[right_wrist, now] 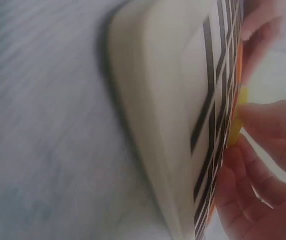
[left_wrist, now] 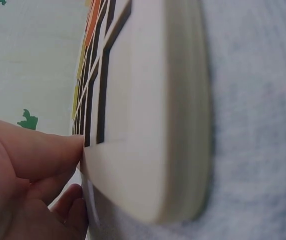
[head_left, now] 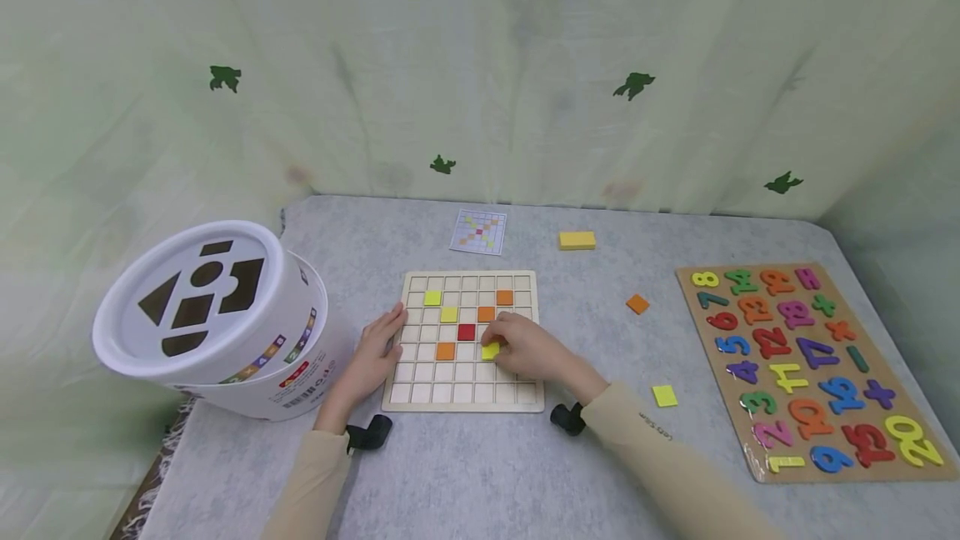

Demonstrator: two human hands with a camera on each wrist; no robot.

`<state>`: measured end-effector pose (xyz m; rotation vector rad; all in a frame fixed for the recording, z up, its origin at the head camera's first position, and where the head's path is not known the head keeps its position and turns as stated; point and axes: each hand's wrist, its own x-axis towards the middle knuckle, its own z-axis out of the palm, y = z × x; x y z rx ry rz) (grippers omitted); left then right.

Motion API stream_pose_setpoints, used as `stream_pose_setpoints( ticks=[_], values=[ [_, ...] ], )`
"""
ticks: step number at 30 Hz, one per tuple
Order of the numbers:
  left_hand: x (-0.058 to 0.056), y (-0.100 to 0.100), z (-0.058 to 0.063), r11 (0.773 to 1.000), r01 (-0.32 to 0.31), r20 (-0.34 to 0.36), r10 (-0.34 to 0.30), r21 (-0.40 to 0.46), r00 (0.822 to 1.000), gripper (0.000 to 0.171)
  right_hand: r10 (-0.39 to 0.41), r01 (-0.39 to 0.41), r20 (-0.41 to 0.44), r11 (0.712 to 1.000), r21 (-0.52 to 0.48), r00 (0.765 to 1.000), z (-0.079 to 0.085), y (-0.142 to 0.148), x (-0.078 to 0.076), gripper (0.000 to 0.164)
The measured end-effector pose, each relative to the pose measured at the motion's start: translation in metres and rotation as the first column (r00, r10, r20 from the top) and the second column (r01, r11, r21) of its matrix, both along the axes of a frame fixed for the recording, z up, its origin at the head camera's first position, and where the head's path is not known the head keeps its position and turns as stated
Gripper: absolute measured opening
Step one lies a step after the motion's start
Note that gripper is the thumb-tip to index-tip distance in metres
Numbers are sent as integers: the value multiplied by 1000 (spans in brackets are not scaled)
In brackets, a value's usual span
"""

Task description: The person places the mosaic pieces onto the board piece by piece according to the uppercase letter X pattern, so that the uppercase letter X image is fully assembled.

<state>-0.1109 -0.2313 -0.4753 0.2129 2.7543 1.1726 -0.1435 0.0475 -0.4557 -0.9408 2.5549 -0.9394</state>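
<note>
- Yellow loose tile (head_left: 664,396), beside the right sleeve (head_left: 630,427), which could sweep it.
- Right hand (head_left: 534,348) pinches a yellow tile (head_left: 490,351) at the grid board (head_left: 465,407) (nearer the left edge of the bench (head_left: 450,473)): tilt could jam it.
- Left hand (head_left: 375,355), fingers uncurled, touches the board; slack bracing, it slides.

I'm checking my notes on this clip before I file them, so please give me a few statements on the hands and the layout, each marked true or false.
1. The right hand pinches a yellow tile. True.
2. The left hand holds the red tile. False: it touches the left edge of the grid board, and the red tile sits in that board.
3. A printed pattern card lies beyond the grid board. True.
4. The number board is to the left of the grid board. False: it is to the right.
5. A loose orange tile lies between the two boards. True.
</note>
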Motion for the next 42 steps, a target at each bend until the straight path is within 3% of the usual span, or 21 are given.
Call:
stream_pose_setpoints(
  ticks=[7,13,20,27,32,42],
  values=[
    [0,0,0,1000,-3,-2,3,0,1000,55,-20,21,-18,998,64,1000,-3,-14,2,24],
    [0,0,-1,1000,7,-5,-6,8,1000,55,-36,36,9,999,1,999,-3,-5,2,24],
    [-1,1,-3,1000,10,-4,-10,7,1000,56,-94,101,68,990,-103,993,7,54,2,23],
    [-1,-1,-3,1000,2,7,-2,3,1000,56,-211,213,30,975,-67,977,9,131,13,23],
    [-1,-1,-2,1000,-1,5,1,8,1000,56,-243,244,30,968,-58,970,4,177,27,22],
    [0,-2,-2,1000,11,-8,-10,14,1000,55,-256,253,128,967,34,958,0,209,57,26]
  ],
)
